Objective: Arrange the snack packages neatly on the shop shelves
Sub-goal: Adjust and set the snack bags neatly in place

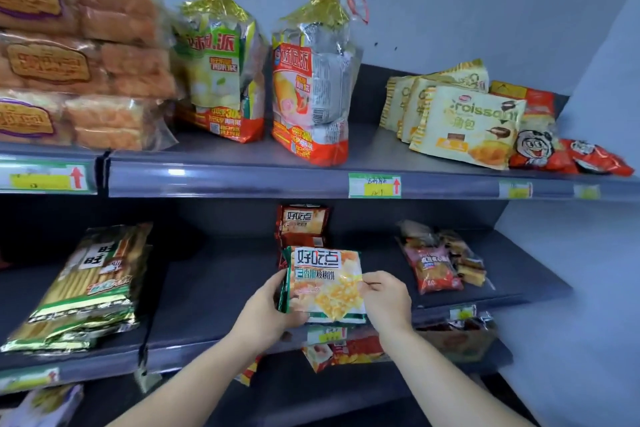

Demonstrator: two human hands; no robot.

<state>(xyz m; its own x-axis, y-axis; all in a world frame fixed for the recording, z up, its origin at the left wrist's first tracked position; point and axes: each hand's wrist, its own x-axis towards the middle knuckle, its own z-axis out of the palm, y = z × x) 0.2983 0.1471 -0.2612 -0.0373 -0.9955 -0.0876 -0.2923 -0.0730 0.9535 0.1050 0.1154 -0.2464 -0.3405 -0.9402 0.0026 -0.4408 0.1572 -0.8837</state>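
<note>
Forearms (194,374): both of mine reach up from the bottom edge toward the middle shelf (214,291).
Left grip (273,302): fingers curled round the left edge of the cracker pack (327,284), holding it.
Right grip (386,298): thumb and fingers pinch the pack's right edge.
Cracker pack: upright and facing me, held between both grips over the front of the middle shelf. Green foil edges fan out at its left side, so I may be holding several; I cannot tell how many.
Red pack (303,222): stands at the back of the shelf, behind the one in hand.
Handling: I judge it light, with slick, crinkly foil that slides easily. The crackers inside are probably brittle, so I would hold it by the side seams and not squeeze the middle.
Neighbours: stick bags (83,288) lie piled to the left, and a cake bag (433,267) sits to the right, both well apart from the pack.
Next move: my guess is bottom edge down first, squared up just in front of the red pack.
</note>
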